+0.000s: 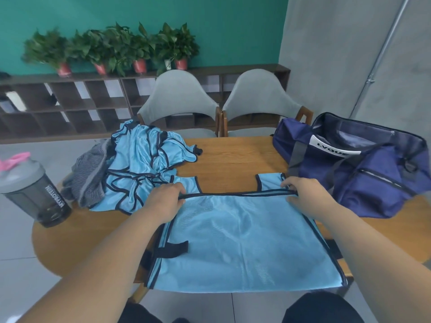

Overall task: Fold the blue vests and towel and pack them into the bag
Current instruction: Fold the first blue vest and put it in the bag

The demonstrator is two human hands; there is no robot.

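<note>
Head view: your left hand (166, 198) and right hand (300, 192) each pinch the dark-trimmed fold edge of the blue vest (238, 241), fingers curled over it. The vest lies flat on the table (233, 157). Vest pile (144, 164) and grey towel (91, 180) sit far-left. Bag (363, 169) gapes open on your right, lining showing.

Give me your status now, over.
Left hand and right hand pinch far edge of flat vest. Bag open, right. Vest pile and towel unfolded, left.
</note>
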